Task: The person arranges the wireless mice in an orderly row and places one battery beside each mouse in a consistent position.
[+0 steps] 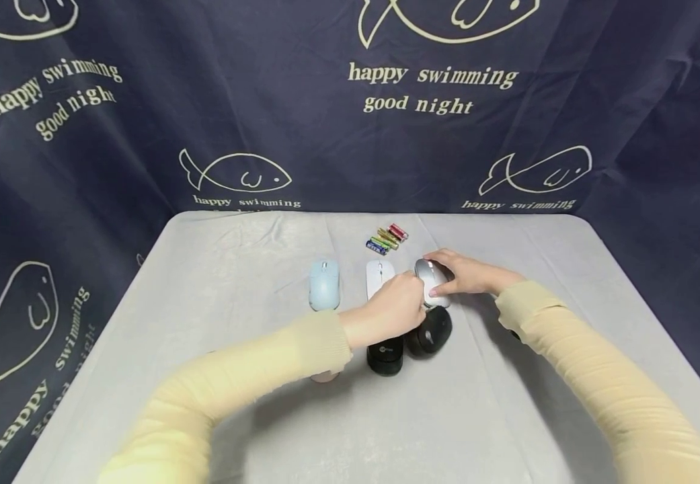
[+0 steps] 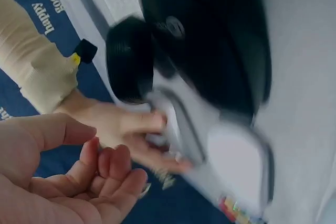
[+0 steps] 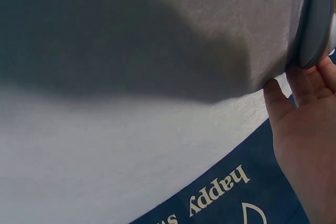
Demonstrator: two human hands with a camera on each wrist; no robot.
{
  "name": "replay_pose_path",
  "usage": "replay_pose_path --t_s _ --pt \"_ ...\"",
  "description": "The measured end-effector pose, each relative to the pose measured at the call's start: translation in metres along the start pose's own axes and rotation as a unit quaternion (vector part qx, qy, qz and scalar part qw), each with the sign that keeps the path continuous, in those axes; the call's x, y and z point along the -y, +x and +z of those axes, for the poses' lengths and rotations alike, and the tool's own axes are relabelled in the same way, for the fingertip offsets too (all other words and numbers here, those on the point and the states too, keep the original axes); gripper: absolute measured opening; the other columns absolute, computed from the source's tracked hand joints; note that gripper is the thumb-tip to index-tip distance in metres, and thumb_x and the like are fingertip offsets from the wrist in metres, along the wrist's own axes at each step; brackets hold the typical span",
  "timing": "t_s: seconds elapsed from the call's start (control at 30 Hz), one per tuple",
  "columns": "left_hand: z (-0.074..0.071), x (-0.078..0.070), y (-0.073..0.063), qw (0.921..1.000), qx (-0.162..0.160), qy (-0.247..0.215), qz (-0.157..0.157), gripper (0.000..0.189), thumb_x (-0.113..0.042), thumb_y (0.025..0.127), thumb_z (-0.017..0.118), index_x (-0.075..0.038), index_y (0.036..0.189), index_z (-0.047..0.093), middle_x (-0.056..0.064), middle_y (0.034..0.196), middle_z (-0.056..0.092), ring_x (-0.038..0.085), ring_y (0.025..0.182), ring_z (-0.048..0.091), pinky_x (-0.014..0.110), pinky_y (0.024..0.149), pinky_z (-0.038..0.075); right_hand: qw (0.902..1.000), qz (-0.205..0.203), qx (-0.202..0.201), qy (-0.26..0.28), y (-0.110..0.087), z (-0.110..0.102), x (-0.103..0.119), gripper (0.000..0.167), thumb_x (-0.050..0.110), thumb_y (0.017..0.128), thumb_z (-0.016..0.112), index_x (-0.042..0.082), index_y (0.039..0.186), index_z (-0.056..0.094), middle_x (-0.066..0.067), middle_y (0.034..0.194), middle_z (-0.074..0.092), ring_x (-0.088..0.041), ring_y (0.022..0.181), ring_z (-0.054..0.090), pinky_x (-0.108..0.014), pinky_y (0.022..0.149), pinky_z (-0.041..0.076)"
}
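Note:
My right hand (image 1: pixel 467 274) grips a silver-grey computer mouse (image 1: pixel 427 274), thumb on the near side and fingers at the far end. In the right wrist view, the fingertips meet that mouse's edge (image 3: pixel 317 30). My left hand (image 1: pixel 393 306) is just left of it, over part of a white mouse (image 1: pixel 380 274). Its fingers are curled, thumb tip against the index finger, in the left wrist view (image 2: pixel 79 171); nothing shows between them. Below lie a black mouse (image 1: pixel 436 329) and another black mouse with a logo (image 1: pixel 386 363).
A light blue mouse (image 1: pixel 324 286) lies left of the white one. Several small batteries (image 1: pixel 386 240) are grouped behind the mice. A pinkish rounded object (image 1: pixel 324 377) is mostly hidden under the left sleeve. The table (image 1: pixel 253 269) has a pale cloth, with a dark printed curtain (image 1: pixel 350 168) behind.

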State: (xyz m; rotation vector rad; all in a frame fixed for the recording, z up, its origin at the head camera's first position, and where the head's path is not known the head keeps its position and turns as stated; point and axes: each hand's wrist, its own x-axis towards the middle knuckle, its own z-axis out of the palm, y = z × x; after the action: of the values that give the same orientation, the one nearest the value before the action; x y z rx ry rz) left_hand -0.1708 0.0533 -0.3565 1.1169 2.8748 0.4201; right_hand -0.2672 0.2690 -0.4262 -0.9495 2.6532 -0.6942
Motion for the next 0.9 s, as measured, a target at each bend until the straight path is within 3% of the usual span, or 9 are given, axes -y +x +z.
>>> replay_pose_path --t_s 0.1,0.2,0.3,0.4,0.57,0.73,0.9 --pt "0.002 -0.010 0.003 0.9976 0.033 0.057 0.016 0.028 -0.026 0.083 0.067 -0.005 0.101 0.066 0.005 0.096 0.064 0.016 0.087 0.060 0.026 0.078 0.050 1.0000 -0.001 0.002 -0.005 0.000 -0.002 -0.002 0.077 0.030 0.078 0.076 -0.007 0.135 0.041 -0.025 0.133 0.045 -0.039 0.122 0.043 -0.052 0.102 0.035" --pt "0.004 -0.015 0.007 0.9911 0.102 0.082 0.025 0.051 -0.041 0.079 0.072 -0.008 0.116 0.062 0.005 0.107 0.063 0.019 0.095 0.059 0.028 0.082 0.049 1.0000 0.006 0.006 -0.003 0.001 -0.003 -0.001 0.077 0.031 0.078 0.076 -0.005 0.136 0.041 -0.024 0.135 0.044 -0.039 0.124 0.042 -0.052 0.102 0.035" --pt "0.008 -0.011 0.013 0.9788 0.181 0.085 0.041 0.070 -0.048 0.070 0.079 -0.014 0.127 0.057 0.004 0.125 0.057 0.021 0.110 0.053 0.029 0.091 0.045 0.9998 0.014 0.012 -0.002 0.002 -0.003 -0.002 0.077 0.033 0.079 0.075 -0.003 0.138 0.040 -0.022 0.137 0.042 -0.038 0.126 0.041 -0.052 0.102 0.034" --pt "0.012 -0.006 0.019 0.9649 0.225 0.099 0.092 0.084 -0.048 0.066 0.082 -0.018 0.136 0.048 0.000 0.136 0.048 0.018 0.122 0.044 0.026 0.101 0.037 0.9997 0.018 0.014 0.002 0.001 -0.002 -0.005 0.077 0.033 0.079 0.075 -0.002 0.138 0.039 -0.022 0.138 0.041 -0.038 0.126 0.040 -0.052 0.102 0.033" --pt "0.017 -0.003 0.025 0.9468 0.238 0.136 0.169 0.092 -0.046 0.065 0.083 -0.017 0.141 0.040 -0.002 0.141 0.042 0.015 0.131 0.035 0.024 0.107 0.030 0.9998 0.015 0.008 -0.001 0.002 -0.004 -0.005 0.078 0.031 0.078 0.076 -0.003 0.138 0.040 -0.022 0.137 0.042 -0.038 0.126 0.040 -0.052 0.103 0.032" --pt "0.026 -0.002 0.028 0.9329 0.254 0.168 0.193 0.101 -0.045 0.061 0.086 -0.020 0.145 0.034 -0.002 0.145 0.037 0.016 0.130 0.033 0.025 0.107 0.030 0.9999 0.010 0.008 -0.003 0.002 -0.003 -0.005 0.079 0.034 0.077 0.076 -0.003 0.137 0.041 -0.021 0.136 0.044 -0.036 0.125 0.040 -0.051 0.103 0.033" --pt "0.030 0.001 0.032 0.9243 0.261 0.183 0.210 0.099 -0.042 0.059 0.088 -0.023 0.142 0.036 -0.003 0.140 0.039 0.013 0.127 0.035 0.025 0.106 0.030 1.0000 0.005 0.004 0.003 0.002 -0.001 -0.003 0.080 0.034 0.077 0.077 -0.004 0.137 0.041 -0.021 0.135 0.044 -0.036 0.125 0.040 -0.051 0.103 0.032"
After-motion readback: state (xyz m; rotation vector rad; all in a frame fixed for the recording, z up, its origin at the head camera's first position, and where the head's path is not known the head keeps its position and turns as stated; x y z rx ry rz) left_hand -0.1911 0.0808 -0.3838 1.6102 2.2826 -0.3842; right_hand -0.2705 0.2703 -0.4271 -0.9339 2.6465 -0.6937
